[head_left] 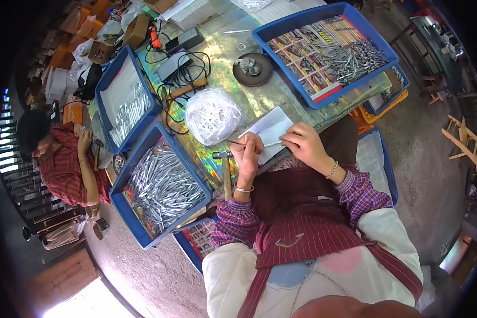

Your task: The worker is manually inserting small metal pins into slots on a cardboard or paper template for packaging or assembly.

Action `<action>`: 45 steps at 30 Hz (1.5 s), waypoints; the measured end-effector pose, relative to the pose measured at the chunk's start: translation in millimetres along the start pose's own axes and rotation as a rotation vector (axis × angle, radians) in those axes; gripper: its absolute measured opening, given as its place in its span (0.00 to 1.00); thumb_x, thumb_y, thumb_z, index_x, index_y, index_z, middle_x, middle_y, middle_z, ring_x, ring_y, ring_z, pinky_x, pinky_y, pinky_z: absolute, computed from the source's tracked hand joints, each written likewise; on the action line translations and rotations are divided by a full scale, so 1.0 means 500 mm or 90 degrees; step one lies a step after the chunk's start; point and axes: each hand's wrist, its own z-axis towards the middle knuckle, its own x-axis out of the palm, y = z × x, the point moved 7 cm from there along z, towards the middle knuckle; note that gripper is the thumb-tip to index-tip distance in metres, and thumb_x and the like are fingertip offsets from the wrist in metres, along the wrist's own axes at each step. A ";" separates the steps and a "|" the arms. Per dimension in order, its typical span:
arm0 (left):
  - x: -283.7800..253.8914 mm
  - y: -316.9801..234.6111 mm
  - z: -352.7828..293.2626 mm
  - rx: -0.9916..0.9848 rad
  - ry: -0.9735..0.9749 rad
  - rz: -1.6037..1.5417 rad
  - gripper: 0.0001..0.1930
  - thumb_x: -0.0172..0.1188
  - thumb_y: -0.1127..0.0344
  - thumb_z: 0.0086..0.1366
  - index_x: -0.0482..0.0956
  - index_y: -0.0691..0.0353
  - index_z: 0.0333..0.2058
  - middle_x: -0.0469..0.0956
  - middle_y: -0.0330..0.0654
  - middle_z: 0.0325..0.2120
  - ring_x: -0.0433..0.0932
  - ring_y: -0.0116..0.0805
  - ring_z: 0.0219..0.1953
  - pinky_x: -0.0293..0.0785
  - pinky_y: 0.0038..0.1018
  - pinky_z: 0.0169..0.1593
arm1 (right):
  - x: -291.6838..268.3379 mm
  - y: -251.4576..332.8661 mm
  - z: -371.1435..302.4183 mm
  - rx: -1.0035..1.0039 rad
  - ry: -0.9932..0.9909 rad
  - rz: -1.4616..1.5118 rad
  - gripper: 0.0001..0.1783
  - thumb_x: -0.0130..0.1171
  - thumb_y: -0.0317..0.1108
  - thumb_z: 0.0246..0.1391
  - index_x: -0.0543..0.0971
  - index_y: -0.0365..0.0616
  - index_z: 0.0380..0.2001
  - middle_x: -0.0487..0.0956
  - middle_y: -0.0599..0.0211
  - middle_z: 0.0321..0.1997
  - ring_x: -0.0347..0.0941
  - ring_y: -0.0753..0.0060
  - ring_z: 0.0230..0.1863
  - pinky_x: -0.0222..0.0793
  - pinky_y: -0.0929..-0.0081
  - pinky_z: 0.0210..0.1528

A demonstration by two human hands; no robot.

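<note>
My left hand (247, 152) is closed in front of my apron, and a thin dark rod (234, 142) sticks out on its left side. Close by on the right, my right hand (306, 146) pinches a slender silvery rod (272, 143) that spans the gap toward the left fingers. Whether both ends belong to one piece cannot be seen. Beneath the hands lies a white sheet (267, 127) on the table's near edge. A hammer (226, 172) rests just left of my left wrist. Beyond it sits a clear plastic bag (212, 115) full of small white pieces.
Blue trays with many slim metal pieces stand at near left (161, 185), far left (127, 106) and far right (328, 58). A round dark dish (253, 69) and tangled black cables (196, 69) lie on the table. Another person (69, 164) sits at the left. Wooden stools (464, 139) stand at right.
</note>
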 end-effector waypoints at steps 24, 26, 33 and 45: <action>0.120 0.020 0.014 0.026 0.157 0.229 0.16 0.47 0.71 0.64 0.66 0.65 0.16 0.66 0.36 0.11 0.62 0.24 0.14 0.56 0.22 0.19 | -0.005 -0.007 -0.019 -0.007 -0.083 -0.029 0.08 0.67 0.30 0.33 0.78 0.44 0.21 0.72 0.69 0.27 0.68 0.65 0.33 0.62 0.69 0.37; 0.103 0.033 -0.009 -0.051 0.109 0.156 0.18 0.45 0.70 0.66 0.65 0.65 0.15 0.65 0.37 0.11 0.60 0.22 0.14 0.55 0.21 0.19 | -0.005 -0.011 -0.021 -0.002 -0.077 -0.023 0.09 0.67 0.30 0.33 0.78 0.44 0.22 0.72 0.70 0.27 0.68 0.65 0.34 0.62 0.69 0.38; 0.075 0.018 -0.001 -0.027 0.070 0.067 0.20 0.44 0.70 0.67 0.60 0.63 0.14 0.59 0.36 0.09 0.55 0.24 0.13 0.51 0.22 0.18 | -0.008 -0.016 -0.028 0.015 -0.073 0.003 0.10 0.67 0.30 0.32 0.80 0.45 0.24 0.72 0.71 0.27 0.68 0.67 0.35 0.60 0.70 0.39; 0.033 0.002 -0.018 -0.054 0.014 0.020 0.20 0.44 0.70 0.67 0.60 0.63 0.13 0.57 0.36 0.08 0.55 0.25 0.11 0.51 0.23 0.17 | -0.010 -0.013 -0.021 0.029 -0.093 0.028 0.09 0.67 0.29 0.33 0.79 0.45 0.23 0.72 0.72 0.26 0.68 0.66 0.33 0.61 0.69 0.38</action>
